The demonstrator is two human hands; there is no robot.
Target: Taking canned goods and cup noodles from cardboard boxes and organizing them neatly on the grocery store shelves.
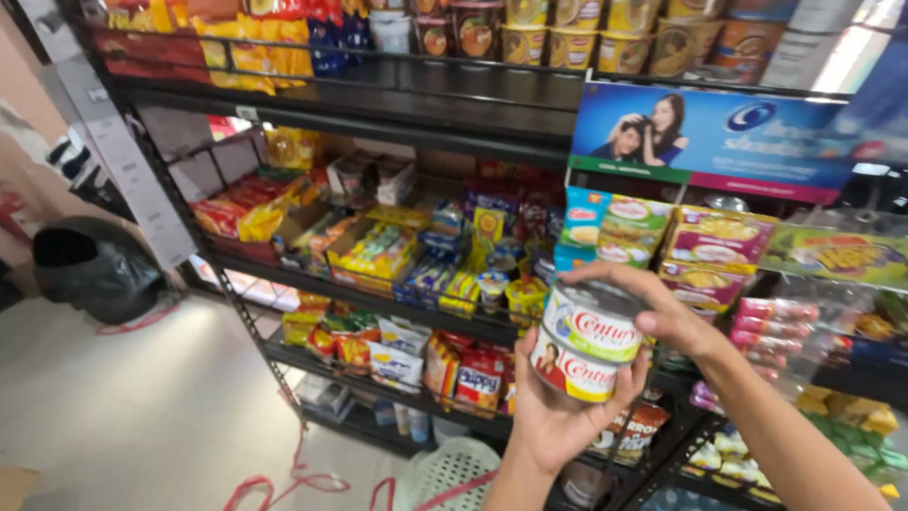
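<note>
Head view: two stacked cans are held before the shelves [378, 298]; left hand [558, 416] cups the lower can [572, 369], right hand [662, 317] closes its grip on the upper can [594, 322]. Seemingly mid-stocking; placing them needs a steady, level carry.

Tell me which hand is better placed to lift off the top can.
Right. The right hand already grips the top can from above with its fingers, while the left hand cradles the bottom can underneath, probably steadying the stack.
</note>
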